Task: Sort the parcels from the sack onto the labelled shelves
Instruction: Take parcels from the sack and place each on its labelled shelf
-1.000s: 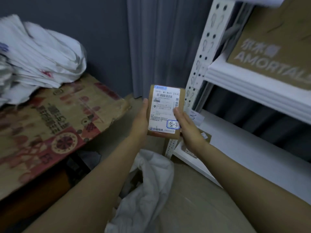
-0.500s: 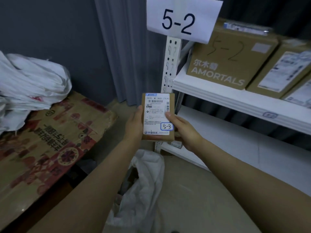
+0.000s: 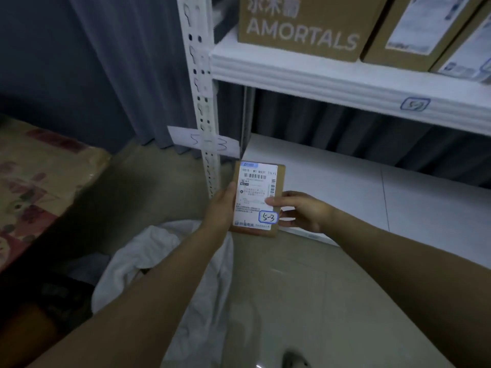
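A small brown parcel [image 3: 257, 197] with a white shipping label and a blue-boxed "5-3" mark is held upright between both hands. My left hand [image 3: 220, 208] grips its left edge; my right hand [image 3: 300, 211] grips its right edge, thumb on the label. The parcel sits just in front of the left end of the white bottom shelf [image 3: 372, 187]. A paper tag reading "5-3" [image 3: 204, 142] is stuck on the white perforated upright [image 3: 202, 88]. The white sack [image 3: 159, 258] lies crumpled on the floor below my left forearm.
The shelf above [image 3: 332, 78] carries a brown "AMORTALS" box [image 3: 300, 25] and other labelled boxes [image 3: 414, 27]. A patterned cardboard box [image 3: 34, 181] stands at the left. Grey curtain and dark wall lie behind; the tiled floor [image 3: 305, 301] is underfoot.
The view has dropped and closed in on the rack: the "5-2" sign has left the frame and the "5-3" tag now shows. The parcel, held in both hands, sits lower, near the bottom shelf.
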